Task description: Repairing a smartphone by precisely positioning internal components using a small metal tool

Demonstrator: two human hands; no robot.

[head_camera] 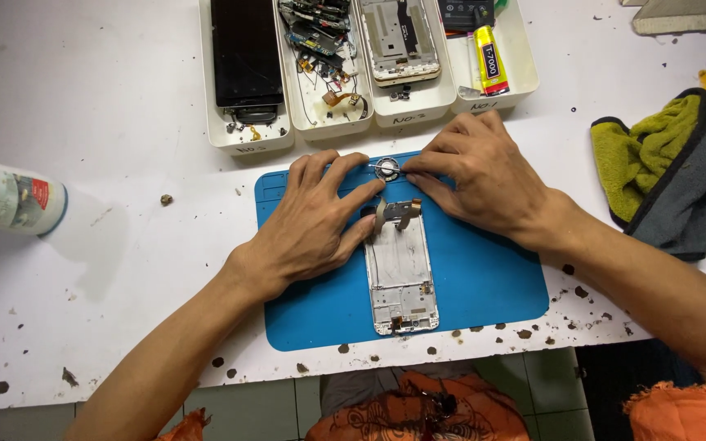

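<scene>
Both hands are down on the blue work mat [484, 286], right over the stripped phone frame [400, 278] lying lengthwise on it. The left hand [312, 224] presses flat, fingers spread, pinning the frame's top end so it can't slide. The right hand [484, 175] pinches thin tweezers [386, 169], tip at a small round silver part [386, 170] just above the frame. Behind, white trays [369, 110] keep loose phone parts sorted on the tabletop [108, 269]; a green cloth [663, 155] sits right.
</scene>
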